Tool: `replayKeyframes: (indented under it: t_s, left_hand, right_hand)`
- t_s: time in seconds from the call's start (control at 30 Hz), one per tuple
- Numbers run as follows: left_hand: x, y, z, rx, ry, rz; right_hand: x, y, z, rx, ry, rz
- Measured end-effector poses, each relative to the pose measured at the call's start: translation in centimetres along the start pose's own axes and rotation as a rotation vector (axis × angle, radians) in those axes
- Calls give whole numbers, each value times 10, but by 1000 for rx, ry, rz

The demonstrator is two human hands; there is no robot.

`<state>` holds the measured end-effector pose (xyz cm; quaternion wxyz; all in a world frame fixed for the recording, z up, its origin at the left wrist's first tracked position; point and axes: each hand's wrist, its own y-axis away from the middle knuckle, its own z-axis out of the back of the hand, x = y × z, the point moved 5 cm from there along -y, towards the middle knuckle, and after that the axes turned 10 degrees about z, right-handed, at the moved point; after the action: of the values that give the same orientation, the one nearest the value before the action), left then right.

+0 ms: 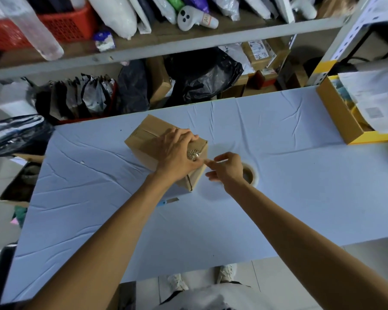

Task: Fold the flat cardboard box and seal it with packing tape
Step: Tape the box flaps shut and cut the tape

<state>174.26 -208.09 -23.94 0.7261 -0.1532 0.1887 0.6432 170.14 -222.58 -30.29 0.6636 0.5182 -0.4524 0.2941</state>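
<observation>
Table (87,198): blue cloth, creased. The box (148,139) is folded up and sits slantwise mid-table, one corner toward me. A strip seems to run along the top seam at the far end, though glare makes it hard to be sure. The cutter (170,200) lies near the box on my side, mostly hidden under my left forearm, with the blade end showing.

My left hand (175,153) is clamped over the box's near right end, fingers bent across the top and thumb down at the edge. Beside the thumb the tape (193,155) has bunched into a crumpled, shiny wad, just where the strip should turn down the side.

My right hand (227,170) is just right of the box. Thumb and forefinger pinch the tape's loose end, touching my left thumb tip; the other fingers are slack. The roll (254,175) lies flat on the cloth beside that hand and half covered by it. I cannot tell whether the strip is joined to it.

Risks, as I judge them:
- The wad is stuck to itself. Pressed down as it is, it leaves a lump and a gap at the corner, so the seal is weak.
- Pulling hard to free it may tear the cardboard's face or lift the strip off the seam.
- If my left hand eases, the pull drags the light box across the cloth.
- The blade is out of sight under my arm, so a blind reach for it is a cut hazard.
</observation>
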Motion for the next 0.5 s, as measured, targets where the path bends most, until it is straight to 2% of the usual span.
replayKeyframes:
  t_s: [0.07, 0.23, 0.33, 0.5]
  left_hand:
    - [-2, 1, 0, -48, -15, 5]
    - [-4, 2, -5, -69, -48, 11]
    - [-2, 2, -1, -28, 4, 19]
    - [-7, 4, 2, 5, -40, 33]
  right_hand:
    - [7, -3, 4, -14, -77, 107]
    - [26, -7, -10, 291, 20, 432]
    - [28, -13, -15, 284, 59, 510]
    - [33, -17, -21, 287, 290, 604]
